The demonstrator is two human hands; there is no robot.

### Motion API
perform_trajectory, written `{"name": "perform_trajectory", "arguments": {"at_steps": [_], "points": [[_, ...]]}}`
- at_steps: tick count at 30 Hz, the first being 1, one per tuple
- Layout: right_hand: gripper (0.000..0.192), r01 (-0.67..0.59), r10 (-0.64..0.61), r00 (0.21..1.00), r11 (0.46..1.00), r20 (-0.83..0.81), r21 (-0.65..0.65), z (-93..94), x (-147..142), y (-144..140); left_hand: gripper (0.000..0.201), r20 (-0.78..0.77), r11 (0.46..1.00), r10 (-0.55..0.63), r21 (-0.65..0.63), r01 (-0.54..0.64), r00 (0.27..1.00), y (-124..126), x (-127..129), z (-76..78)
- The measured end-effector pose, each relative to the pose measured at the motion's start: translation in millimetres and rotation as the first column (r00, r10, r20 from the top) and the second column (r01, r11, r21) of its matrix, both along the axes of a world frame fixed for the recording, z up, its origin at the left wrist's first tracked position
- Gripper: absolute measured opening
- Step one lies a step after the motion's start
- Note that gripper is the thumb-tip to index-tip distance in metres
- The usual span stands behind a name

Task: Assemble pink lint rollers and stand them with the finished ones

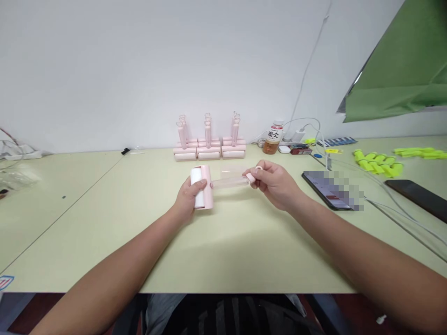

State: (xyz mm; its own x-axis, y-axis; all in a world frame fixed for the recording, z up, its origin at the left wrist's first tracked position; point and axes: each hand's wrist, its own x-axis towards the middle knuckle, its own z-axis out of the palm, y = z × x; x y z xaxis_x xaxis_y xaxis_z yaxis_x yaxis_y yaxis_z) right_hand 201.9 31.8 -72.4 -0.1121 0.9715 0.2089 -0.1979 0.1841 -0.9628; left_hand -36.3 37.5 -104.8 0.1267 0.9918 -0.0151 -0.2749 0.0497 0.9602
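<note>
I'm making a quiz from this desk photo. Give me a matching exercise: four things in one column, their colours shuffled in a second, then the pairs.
Things:
1. lint roller in the hands
2. small parts far right
3. hanging sheet
4. bottle

Colours:
A. dark green
B. amber, white label
C. pink
D. neon yellow

Pairs: 1-C, 2-D, 3-A, 4-B
</note>
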Motion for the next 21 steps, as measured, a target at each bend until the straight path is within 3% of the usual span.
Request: {"name": "perform_trajectory", "arguments": {"at_steps": [3,7,10,13,16,21], "points": [[0.036,0.038,-0.038,0.999,0.999,-0.028,0.008,-9.2,-4.2,-11.9,0.043,-0.012,1.0,-0.017,0.006,0.017,1.0,-1.8,0.3,-1.5],[0.033,-0.017,0.017,0.999,1.0,-0.052,0.002,-12.5,-4.5,-16.3,0.044,-0.028,1.0,-0.006,0.005,0.006,1.0,-2.0,0.3,-2.3],[0.026,-0.136,0.134,0.99,0.99,-0.04,-0.046,-10.9,0.1,-18.9,0.046,-0.062,0.999,-0.033,0.009,0.033,0.998,-2.4,0.7,-2.9],[0.016,-0.316,0.315,0.949,0.938,-0.034,-0.141,-9.6,3.8,-22.2,0.045,-0.128,0.998,-0.05,0.04,0.056,0.99,-4.3,1.1,-3.9],[0.023,-0.435,0.418,0.9,0.882,-0.124,-0.182,-10.3,3.1,-24.7,0.044,-0.176,0.996,-0.051,0.066,0.064,0.983,-7.5,1.9,-4.6],[0.029,-0.397,0.355,0.907,0.9,-0.226,-0.18,-15.7,-3.7,-24.5,0.043,-0.184,0.997,-0.006,0.079,0.021,0.983,-12.6,7.0,-5.8]]}}
